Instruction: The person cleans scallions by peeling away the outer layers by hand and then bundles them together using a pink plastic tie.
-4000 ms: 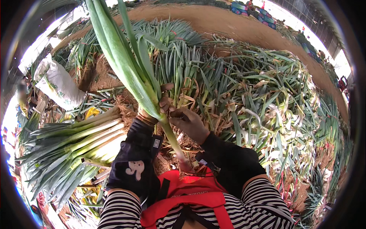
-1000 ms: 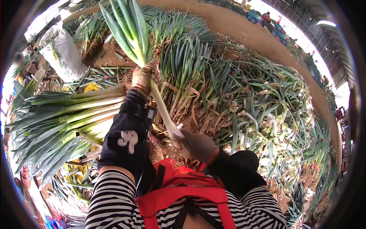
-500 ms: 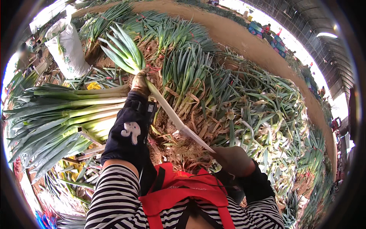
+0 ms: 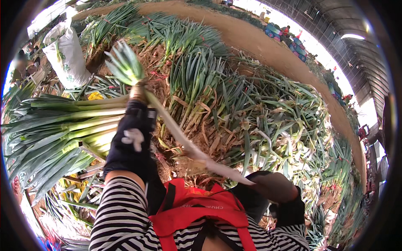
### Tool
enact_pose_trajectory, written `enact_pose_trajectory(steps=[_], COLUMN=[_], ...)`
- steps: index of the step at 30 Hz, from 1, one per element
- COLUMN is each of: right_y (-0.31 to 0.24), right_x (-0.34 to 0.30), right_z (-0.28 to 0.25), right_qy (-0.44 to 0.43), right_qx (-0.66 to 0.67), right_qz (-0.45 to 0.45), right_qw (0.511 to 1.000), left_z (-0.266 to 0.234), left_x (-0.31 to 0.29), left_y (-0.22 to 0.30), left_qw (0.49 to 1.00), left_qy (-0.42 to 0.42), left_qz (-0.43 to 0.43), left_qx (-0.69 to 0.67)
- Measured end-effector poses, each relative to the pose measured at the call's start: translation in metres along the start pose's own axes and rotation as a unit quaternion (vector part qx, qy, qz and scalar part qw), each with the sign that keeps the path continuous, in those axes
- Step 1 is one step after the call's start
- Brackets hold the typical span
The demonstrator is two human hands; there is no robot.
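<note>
My left hand [image 4: 138, 90], in a soiled glove, is closed round a leek [image 4: 169, 121] just below its green leaves. Its long white shank slants down toward my right, with blurred roots near the lower end. From there a pale strip of outer leaf [image 4: 230, 172] stretches on to my right hand [image 4: 274, 186]. That gloved hand is closed on the strip's far end, low on the right; its fingers are smeared by motion. Beside my left forearm lies a row of trimmed leeks [image 4: 79, 121], white ends toward my arm.
Bundles of leeks [image 4: 194, 75] with dry roots lie ahead. Loose leaves and peelings [image 4: 284, 125] are heaped to the right. A white sack [image 4: 67, 58] stands at the far left. Beyond the pile runs a brown dirt path [image 4: 247, 37], with people and colourful bundles in the distance.
My right hand has moved right and slightly down, drawing the pale strip along. My left hand has shifted a little left and down with the leek.
</note>
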State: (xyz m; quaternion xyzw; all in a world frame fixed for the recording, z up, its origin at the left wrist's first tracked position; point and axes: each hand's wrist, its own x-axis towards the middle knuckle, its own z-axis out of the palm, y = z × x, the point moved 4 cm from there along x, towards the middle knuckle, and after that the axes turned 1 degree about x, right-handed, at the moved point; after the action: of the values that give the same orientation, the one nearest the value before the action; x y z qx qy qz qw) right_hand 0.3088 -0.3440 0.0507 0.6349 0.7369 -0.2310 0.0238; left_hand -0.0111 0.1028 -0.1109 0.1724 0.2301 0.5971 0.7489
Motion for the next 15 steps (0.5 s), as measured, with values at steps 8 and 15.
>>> enact_pose_trajectory(steps=[8, 15], right_y=[0.188, 0.033], right_x=[-0.041, 0.126], right_z=[-0.055, 0.017], right_qy=[0.383, 0.168], right_qx=[-0.296, 0.126], right_qz=[0.413, -0.069], right_qw=[0.772, 0.975], left_z=[0.041, 0.055], left_x=[-0.022, -0.035], left_y=[0.001, 0.010], left_qw=[0.995, 0.993], left_qy=[-0.031, -0.094], left_qz=[0.072, 0.044], left_qx=[-0.055, -0.048])
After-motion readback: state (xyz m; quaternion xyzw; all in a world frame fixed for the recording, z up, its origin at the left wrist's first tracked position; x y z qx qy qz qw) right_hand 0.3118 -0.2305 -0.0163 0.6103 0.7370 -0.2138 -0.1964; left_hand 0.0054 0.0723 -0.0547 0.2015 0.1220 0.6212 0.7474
